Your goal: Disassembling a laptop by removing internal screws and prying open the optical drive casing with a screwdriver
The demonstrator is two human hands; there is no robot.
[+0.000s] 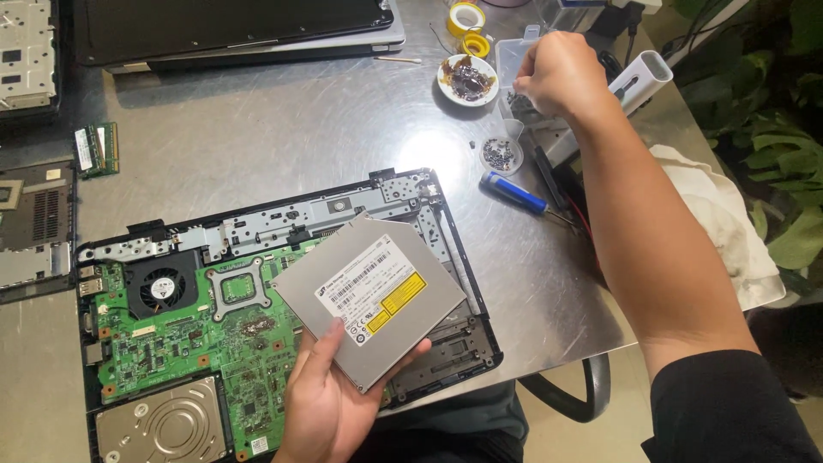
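My left hand (330, 399) holds a flat silver optical drive (369, 296) with a white and yellow label, lifted above the right side of an opened laptop base (467, 283). The green motherboard (214, 343) shows a black fan (161, 287) and a silver hard disk (163, 429) at the lower left. My right hand (557, 77) reaches far right, fingers closed over a small clear plastic container (513, 56); what the fingers pinch is hidden. A small round cap of dark screws (500, 154) lies just below that hand.
A blue-handled screwdriver (514, 193) lies right of the laptop. A white dish of dark paste (467, 80), yellow tape rolls (467, 17), a closed laptop (240, 30), a memory module (94, 150), a white cloth (729, 214), and a white power strip (639, 81) surround the steel table (257, 137).
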